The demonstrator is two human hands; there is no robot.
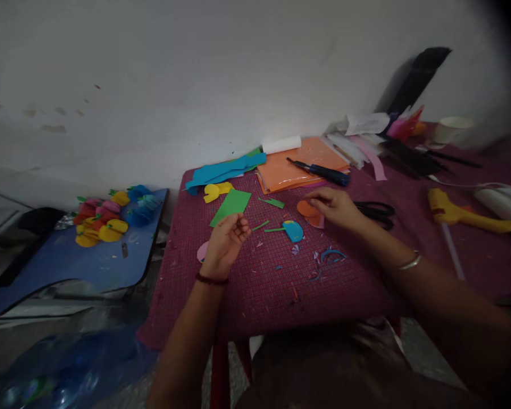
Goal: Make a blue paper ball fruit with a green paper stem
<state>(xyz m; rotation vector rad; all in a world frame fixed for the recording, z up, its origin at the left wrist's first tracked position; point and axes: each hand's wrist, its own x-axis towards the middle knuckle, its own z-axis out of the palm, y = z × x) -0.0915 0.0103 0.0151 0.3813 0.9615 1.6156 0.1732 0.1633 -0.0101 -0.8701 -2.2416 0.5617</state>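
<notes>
My left hand [229, 238] is over the left part of the cloth-covered table [255, 307], palm partly turned up. Its fingers curl loosely, slightly apart, and no object shows in them. Beside its fingertips lies a green paper sheet [234, 203]; a pink paper piece [202, 251] is partly behind the wrist. My right hand [334, 207] has thumb and fingers pinched together at the upper edge of some orange paper circles [307, 209]. Whatever the pinch holds is too small to make out. Between the hands rests a blue rounded paper piece [293, 231] with a green strip.
Orange sheets [281, 168] lie at the back beneath a soldering-iron-like tool [323, 172]. Scissors [375, 211] are partly behind my right hand. A yellow glue gun [460, 213] is at right. Colourful paper shapes [102, 218] sit on a blue table [106, 267].
</notes>
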